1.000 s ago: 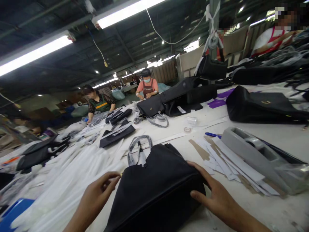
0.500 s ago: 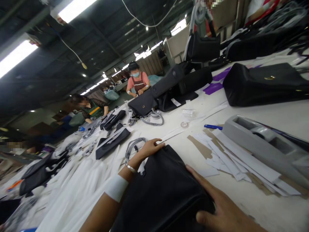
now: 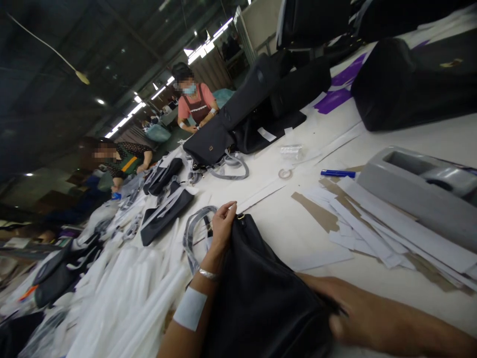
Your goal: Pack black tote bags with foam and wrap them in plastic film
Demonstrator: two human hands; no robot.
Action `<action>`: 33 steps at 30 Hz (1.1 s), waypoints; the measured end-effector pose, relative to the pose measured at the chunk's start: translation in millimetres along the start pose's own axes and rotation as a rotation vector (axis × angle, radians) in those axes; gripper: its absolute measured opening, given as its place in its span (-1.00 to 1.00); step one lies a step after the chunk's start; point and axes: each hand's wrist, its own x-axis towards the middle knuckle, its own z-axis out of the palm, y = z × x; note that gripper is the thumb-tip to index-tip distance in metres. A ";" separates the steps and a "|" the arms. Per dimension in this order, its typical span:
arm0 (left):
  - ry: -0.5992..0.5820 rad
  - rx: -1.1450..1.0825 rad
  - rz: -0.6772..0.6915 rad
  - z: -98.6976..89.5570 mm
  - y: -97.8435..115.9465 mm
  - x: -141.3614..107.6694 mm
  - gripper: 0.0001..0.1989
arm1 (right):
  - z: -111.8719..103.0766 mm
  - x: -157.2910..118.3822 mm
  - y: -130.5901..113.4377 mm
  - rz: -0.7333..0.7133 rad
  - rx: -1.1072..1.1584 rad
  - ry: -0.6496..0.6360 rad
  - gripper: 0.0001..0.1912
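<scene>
A black handbag lies in front of me at the bottom of the head view. My left hand is closed on its far upper corner, beside a small gold-coloured ring. At the bag's near right side, my right hand is closed around the edge, the thumb bent toward it; part of the fingers is hidden and blurred. A handle wrapped in clear plastic curves out to the left of my left wrist. The bag's lower end runs out of view.
Paper and card strips lie to the right, beside a grey tape dispenser and a blue marker. More black bags stand farther back. White foam rolls fill the left. Two co-workers are across the table.
My left hand has gone from lying spread on the bag to gripping its corner. My right hand has closed on the near edge. The bag's far end looks narrower, and the view has shifted.
</scene>
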 end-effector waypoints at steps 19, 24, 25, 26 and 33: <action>0.109 -0.013 0.074 -23.3 30.5 -7.0 -0.63 | 5.3 129.0 34.7 -0.233 -0.409 0.106 -0.25; 0.088 0.016 0.020 -22.9 28.8 -8.3 -0.54 | 9.2 130.7 16.8 -0.267 -0.413 0.018 -0.38; 0.070 0.021 0.016 -23.8 26.8 -8.7 -0.52 | 9.3 128.7 14.3 -0.279 -0.396 0.009 -0.40; 0.036 0.020 0.018 -24.9 23.8 -9.4 -0.50 | 8.9 126.8 13.2 -0.291 -0.378 0.007 -0.42; -0.295 -0.026 -0.020 -30.3 -5.8 -16.3 -0.38 | 7.5 126.0 27.6 -0.220 -0.348 0.008 -0.45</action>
